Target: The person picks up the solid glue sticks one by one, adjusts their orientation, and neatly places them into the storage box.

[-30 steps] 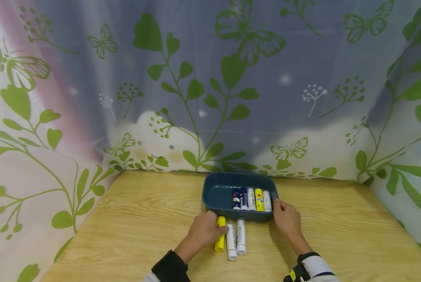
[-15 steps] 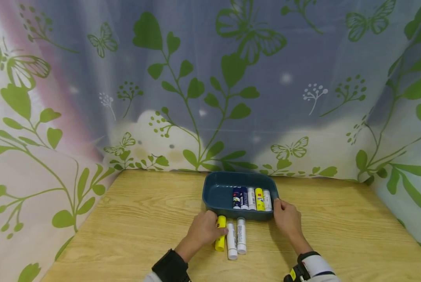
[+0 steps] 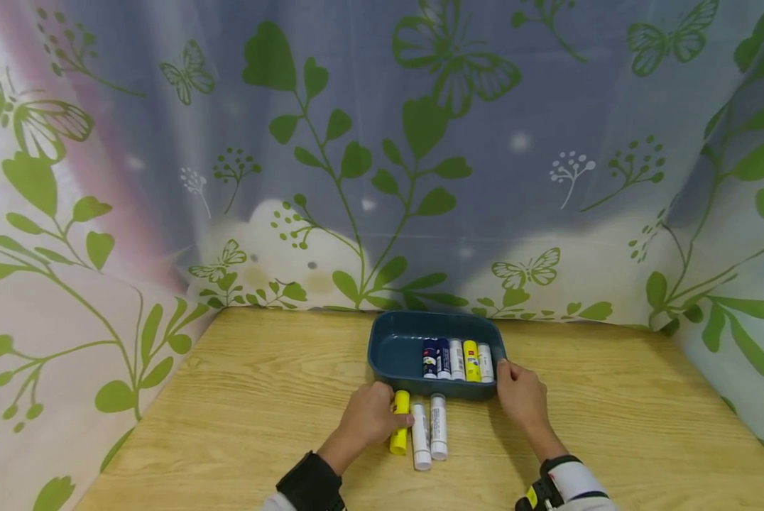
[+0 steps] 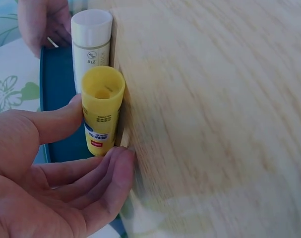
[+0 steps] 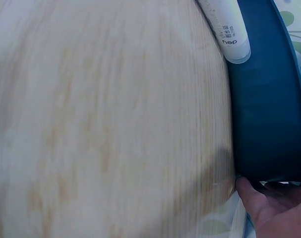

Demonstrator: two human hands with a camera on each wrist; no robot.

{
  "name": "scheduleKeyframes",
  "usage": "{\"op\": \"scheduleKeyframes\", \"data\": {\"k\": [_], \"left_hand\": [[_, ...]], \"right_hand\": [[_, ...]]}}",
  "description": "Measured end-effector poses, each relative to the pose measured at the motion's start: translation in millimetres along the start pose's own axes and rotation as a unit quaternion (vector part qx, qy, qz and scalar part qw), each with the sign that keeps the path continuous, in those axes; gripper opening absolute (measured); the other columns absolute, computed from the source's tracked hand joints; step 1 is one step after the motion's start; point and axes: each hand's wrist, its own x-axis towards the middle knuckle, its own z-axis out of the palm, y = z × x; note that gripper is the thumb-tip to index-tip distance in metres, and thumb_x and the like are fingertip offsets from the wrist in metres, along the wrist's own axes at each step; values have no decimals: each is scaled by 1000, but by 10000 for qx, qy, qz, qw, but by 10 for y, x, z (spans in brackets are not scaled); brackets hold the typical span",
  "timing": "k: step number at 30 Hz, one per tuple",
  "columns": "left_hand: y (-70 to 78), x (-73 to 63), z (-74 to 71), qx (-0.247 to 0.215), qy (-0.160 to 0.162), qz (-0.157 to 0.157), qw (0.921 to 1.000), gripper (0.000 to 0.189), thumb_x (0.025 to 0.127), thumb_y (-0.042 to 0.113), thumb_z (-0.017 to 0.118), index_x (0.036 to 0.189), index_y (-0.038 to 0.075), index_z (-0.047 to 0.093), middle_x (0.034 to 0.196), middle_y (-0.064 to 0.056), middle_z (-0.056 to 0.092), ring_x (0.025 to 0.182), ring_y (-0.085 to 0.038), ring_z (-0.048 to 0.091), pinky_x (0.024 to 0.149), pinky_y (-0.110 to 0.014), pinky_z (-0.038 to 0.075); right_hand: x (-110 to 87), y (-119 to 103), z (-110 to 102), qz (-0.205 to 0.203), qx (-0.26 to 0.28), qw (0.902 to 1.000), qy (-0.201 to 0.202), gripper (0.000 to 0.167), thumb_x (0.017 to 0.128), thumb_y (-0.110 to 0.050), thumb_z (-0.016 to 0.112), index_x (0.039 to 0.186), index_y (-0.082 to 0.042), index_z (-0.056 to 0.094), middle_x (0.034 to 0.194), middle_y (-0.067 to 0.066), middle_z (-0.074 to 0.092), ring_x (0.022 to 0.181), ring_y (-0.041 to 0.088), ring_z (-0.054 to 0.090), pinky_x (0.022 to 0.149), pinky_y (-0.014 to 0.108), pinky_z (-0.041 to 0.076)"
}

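Note:
My left hand (image 3: 370,417) holds a yellow glue stick (image 3: 400,424) lying on the table just in front of a dark teal tray (image 3: 459,389). In the left wrist view the thumb touches the yellow stick's side, and the fingers (image 4: 103,191) curl by its other end. Beside it lie two white glue sticks, a nearer one (image 3: 422,438) and one farther right (image 3: 439,427). My right hand (image 3: 522,399) grips the tray's right front corner. Inside the tray stand several glue sticks in a row: two dark blue (image 3: 436,358), a white (image 3: 456,360), a yellow (image 3: 471,360) and another white (image 3: 485,363).
The row fills the tray's right part; its bare floor (image 3: 396,351) shows on the left. A wooden table (image 3: 260,397) spreads to both sides. Directly behind the tray hangs a printed curtain (image 3: 471,234) with leaves and butterflies, which also closes off both sides.

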Motion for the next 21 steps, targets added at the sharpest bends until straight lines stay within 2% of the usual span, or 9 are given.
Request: {"op": "scheduleKeyframes", "data": {"k": [6, 11, 18, 21], "left_hand": [[-8, 14, -19, 35, -133, 6, 9999, 38, 81, 28, 87, 69, 8, 57, 60, 1, 45, 54, -15, 47, 48, -23, 34], [-22, 27, -50, 66, -214, 89, 9997, 37, 81, 25, 86, 69, 7, 57, 60, 1, 44, 54, -14, 46, 48, -22, 34], [-21, 23, -65, 12, -332, -66, 9994, 32, 81, 20, 86, 72, 5, 59, 63, -1, 49, 55, -15, 50, 49, -23, 39], [-11, 16, -79, -48, -351, -127, 9993, 29, 80, 17, 86, 74, 3, 61, 65, -3, 53, 56, -15, 52, 50, -23, 44]], "right_hand": [[3, 3, 9, 12, 0, 10000, 16, 43, 107, -32, 42, 111, -4, 75, 72, 6, 53, 74, 26, 52, 57, 30, 35], [-1, 3, 7, 22, -1, 10000, -13, 44, 107, -31, 41, 116, -3, 74, 73, 6, 54, 75, 27, 53, 57, 30, 35], [-6, 2, 3, 17, -4, 10000, -50, 46, 107, -31, 41, 125, -2, 71, 75, 6, 56, 75, 26, 53, 57, 30, 35], [-4, 6, 2, 28, -2, 10000, -43, 45, 107, -32, 41, 122, -2, 72, 73, 6, 54, 75, 26, 52, 57, 30, 34]]}}
